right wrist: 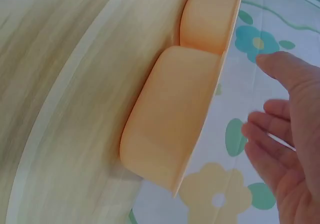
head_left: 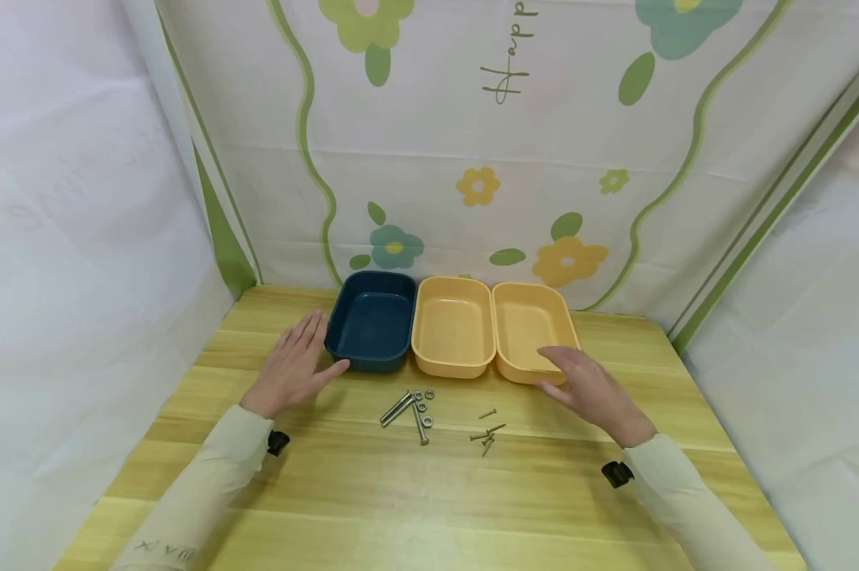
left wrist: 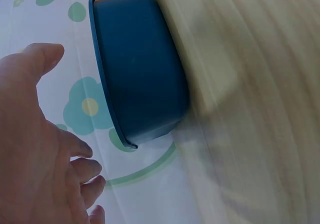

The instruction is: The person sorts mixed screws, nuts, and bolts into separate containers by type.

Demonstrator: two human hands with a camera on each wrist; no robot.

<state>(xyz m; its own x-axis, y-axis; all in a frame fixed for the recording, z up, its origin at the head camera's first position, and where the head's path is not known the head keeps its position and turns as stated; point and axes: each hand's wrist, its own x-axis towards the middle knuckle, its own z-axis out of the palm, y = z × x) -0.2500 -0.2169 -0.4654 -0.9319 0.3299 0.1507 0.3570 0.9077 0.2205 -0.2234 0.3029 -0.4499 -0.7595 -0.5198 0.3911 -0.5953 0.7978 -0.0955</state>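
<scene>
Three plastic bins stand side by side at the back of the table: a dark blue bin point(head_left: 370, 365) on the left, a yellow bin point(head_left: 454, 370) in the middle and another yellow bin point(head_left: 516, 374) on the right. My left hand point(head_left: 293, 366) is beside the blue bin's left side, fingers extended and holding nothing. Over the front right corner of the right bin is my right hand point(head_left: 592, 390), its fingers relaxed and nothing in them. In front of the bins lie long bolts point(head_left: 419, 424) with several hex nuts point(head_left: 427, 422), and to their right several small screws point(head_left: 488, 436).
The wooden table point(head_left: 429, 507) backs onto a white flowered curtain point(head_left: 415, 119). White cloth point(head_left: 65, 238) also hangs along both sides. A black wrist strap piece point(head_left: 278, 442) shows below the left cuff, and a similar black piece point(head_left: 618, 474) by the right.
</scene>
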